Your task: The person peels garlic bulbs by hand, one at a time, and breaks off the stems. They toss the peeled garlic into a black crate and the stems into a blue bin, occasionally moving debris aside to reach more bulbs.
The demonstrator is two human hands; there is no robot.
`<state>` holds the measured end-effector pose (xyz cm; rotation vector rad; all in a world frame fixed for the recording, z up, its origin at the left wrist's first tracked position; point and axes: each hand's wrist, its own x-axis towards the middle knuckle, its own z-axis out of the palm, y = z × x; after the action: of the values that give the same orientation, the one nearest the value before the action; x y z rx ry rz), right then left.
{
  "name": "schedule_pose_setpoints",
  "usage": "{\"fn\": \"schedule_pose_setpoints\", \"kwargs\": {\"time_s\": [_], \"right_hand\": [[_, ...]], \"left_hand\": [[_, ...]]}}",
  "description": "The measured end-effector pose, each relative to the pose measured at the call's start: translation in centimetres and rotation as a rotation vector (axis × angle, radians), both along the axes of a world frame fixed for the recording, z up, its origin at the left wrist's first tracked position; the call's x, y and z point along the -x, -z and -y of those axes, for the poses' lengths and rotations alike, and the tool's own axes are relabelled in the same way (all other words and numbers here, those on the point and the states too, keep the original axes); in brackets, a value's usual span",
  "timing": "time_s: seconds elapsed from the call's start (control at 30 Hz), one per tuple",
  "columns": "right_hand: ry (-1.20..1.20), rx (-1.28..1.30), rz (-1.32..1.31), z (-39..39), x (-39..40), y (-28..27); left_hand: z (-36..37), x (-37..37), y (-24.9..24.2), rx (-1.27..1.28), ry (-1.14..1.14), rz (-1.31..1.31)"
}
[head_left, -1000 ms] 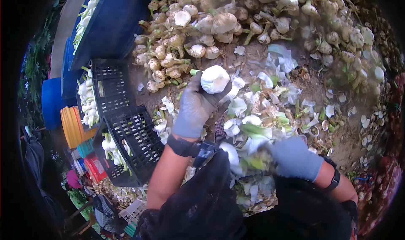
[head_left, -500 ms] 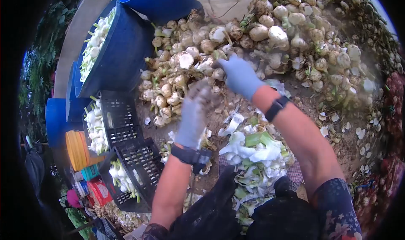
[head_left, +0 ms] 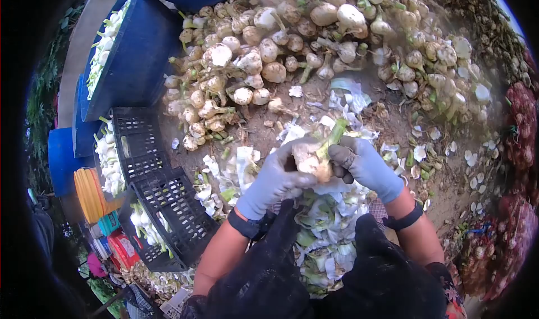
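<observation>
Both hands wear grey gloves and hold one dirty bulb (head_left: 307, 159) with a green stalk pointing up and right. My left hand (head_left: 275, 178) cups the bulb from below left. My right hand (head_left: 362, 164) grips it from the right, near the stalk and root end. Below the hands lies a heap of white and green peelings (head_left: 331, 229), between my dark-clad knees. A big pile of unpeeled bulbs (head_left: 314, 33) covers the dirt ground beyond.
Two black crates (head_left: 160, 178) with peeled white bulbs stand at the left. Blue tubs (head_left: 132, 55) with more white bulbs sit at the upper left. Red mesh sacks (head_left: 519, 128) line the right edge. Loose skins litter the ground.
My left hand let go of a peeled white bulb toward the left. My right hand reached into the pile, and now both hands hold a dirty bulb close over the peelings.
</observation>
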<state>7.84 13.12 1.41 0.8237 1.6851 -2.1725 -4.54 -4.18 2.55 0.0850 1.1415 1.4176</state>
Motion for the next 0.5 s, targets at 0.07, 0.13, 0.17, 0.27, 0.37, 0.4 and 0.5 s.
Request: {"fn": "schedule_pose_setpoints", "kwargs": {"time_s": [0.07, 0.13, 0.17, 0.27, 0.37, 0.4, 0.5], "right_hand": [[0.062, 0.025, -0.030, 0.3, -0.9, 0.2], [0.137, 0.039, -0.026, 0.4, -1.6, 0.0], [0.209, 0.052, -0.030, 0.6, -1.9, -0.1], [0.278, -0.234, -0.106, 1.7, -2.4, 0.5], [0.281, -0.424, -0.122, 1.5, -3.0, 0.9], [0.373, -0.157, -0.123, 1.6, -3.0, 0.5], [0.452, 0.142, -0.113, 1.1, -3.3, 0.5]], "left_hand": [[-0.4, -0.5, 0.4, -0.005, -0.018, -0.080], [-0.8, -1.4, 0.7, -0.043, -0.019, -0.139], [-0.9, -1.8, 1.1, -0.086, -0.111, 0.008], [-1.1, -2.0, 2.0, -0.114, -0.133, 0.168], [-1.8, -1.8, 3.0, -0.119, -0.061, 0.219], [-1.9, -1.7, 3.4, -0.141, -0.042, 0.215], [-2.7, -2.6, 1.8, -0.065, -0.078, 0.145]]}}
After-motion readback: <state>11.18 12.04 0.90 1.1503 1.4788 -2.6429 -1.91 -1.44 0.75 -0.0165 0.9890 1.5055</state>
